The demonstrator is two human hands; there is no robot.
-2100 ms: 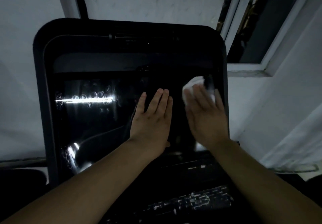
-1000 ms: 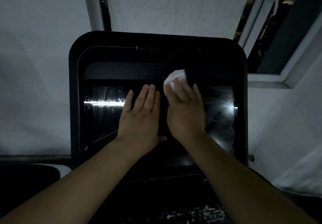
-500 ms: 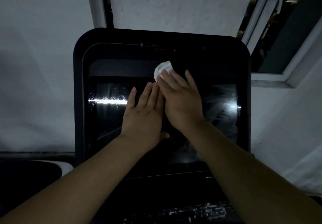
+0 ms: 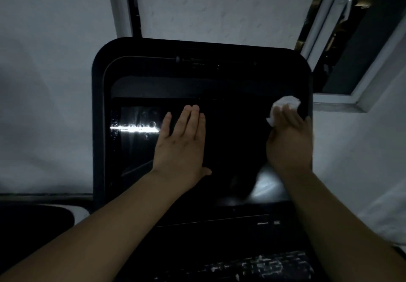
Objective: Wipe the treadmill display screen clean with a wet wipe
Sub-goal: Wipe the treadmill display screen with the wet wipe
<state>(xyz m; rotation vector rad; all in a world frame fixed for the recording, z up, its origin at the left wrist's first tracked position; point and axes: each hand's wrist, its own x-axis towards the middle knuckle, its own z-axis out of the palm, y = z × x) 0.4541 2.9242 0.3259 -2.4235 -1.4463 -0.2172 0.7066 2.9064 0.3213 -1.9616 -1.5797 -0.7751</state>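
- Fingers [image 4: 285, 114] of the right hand [image 4: 290, 141] press together over a crumpled wet wipe [image 4: 285, 103], pinning it against the upper right edge of the treadmill display screen [image 4: 230, 139].
- Left hand [image 4: 180, 143] lies flat on the dark glass, fingers together, apparently bracing the console.
- Window frame [image 4: 342, 103] sits just beyond, against a pale wall [image 4: 44, 84].

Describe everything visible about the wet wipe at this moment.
The wet wipe is white, crumpled into a small wad that looks like soft, thin cloth or paper. It sits pressed under the fingers of the right hand, with bunched edges poking out above and left of the fingertips. It lies at the upper right corner of the dark display screen, by the black frame. Whether it is damp cannot be told.
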